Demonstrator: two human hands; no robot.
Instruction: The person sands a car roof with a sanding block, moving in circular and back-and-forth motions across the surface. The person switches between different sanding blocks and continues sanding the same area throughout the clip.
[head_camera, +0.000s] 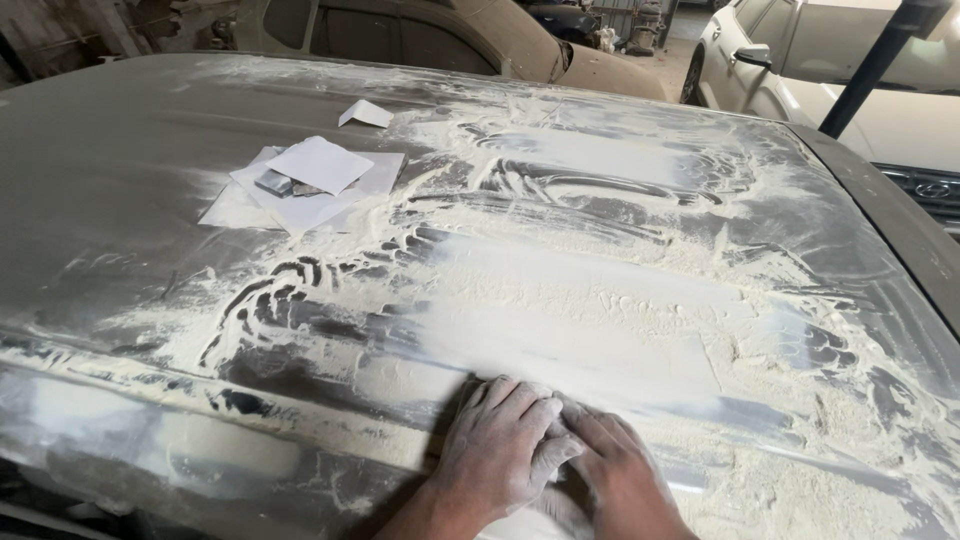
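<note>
Pressed flat, both hands lie side by side on the dusty car panel (620, 300), fingers stretched out. Left hand (497, 450), coated in pale dust, overlaps the fingers of the right hand (615, 475); whether anything is pinned under the palms cannot be told. Thick cream sanding dust (590, 290) spreads over the panel just beyond the hands. Well beyond them, toward the panel's far left, lies a stack of sandpaper sheets (310, 185), with one folded scrap (365, 113) further off.

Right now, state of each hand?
Left hand: flat, fingers spread, pressing on the dusty car panel; holding nothing visible.
Right hand: flat beside it, partly overlapped; anything underneath cannot be told.
</note>
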